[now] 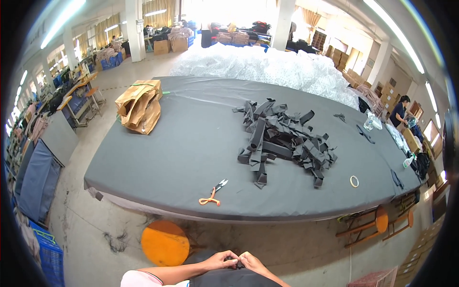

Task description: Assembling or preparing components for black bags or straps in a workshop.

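Note:
Low at the picture's bottom edge, my left hand [221,260] and my right hand [253,262] meet over dark cloth [232,277] in front of my body. The fingers of both are bent into a pinch, fingertips nearly touching. Something small and dark shows between them, too hidden to name. Beyond them, on the grey-covered table [158,167], lie small thread snips [214,192] with an orange cord on the handles. Farther back is a loose heap of dark grey fabric strips [282,138].
A crumpled brown paper bag [140,107] stands at the table's left. A tape roll [354,181] and dark scissors [366,134] lie right. An orange round stool [165,243] is near my left arm. White plastic sheeting [267,67] is piled behind; a person [399,112] stands far right.

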Available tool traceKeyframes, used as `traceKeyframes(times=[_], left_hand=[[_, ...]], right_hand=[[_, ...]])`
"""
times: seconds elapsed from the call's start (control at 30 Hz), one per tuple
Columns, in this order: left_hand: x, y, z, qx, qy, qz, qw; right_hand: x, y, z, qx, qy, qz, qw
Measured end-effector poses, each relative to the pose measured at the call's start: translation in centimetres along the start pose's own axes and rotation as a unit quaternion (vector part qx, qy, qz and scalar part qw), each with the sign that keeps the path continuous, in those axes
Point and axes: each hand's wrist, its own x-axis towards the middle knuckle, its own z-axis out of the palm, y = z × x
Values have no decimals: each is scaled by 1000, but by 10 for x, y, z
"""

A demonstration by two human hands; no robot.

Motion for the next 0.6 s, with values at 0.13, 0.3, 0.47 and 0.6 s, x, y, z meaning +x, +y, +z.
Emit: traceKeyframes(times=[0.13,0.3,0.47,0.6], left_hand=[[21,15,5,5,30,13,999],[50,26,3,44,-6,28,999],[65,37,14,45,5,23,999],[71,27,23,108,13,35,993]], right_hand=[[10,6,-25,-1,-7,19,1000],[24,12,-52,0,-23,-5,1000],[25,16,-69,20,-40,-7,999],[19,27,-72,31,-44,-6,999]])
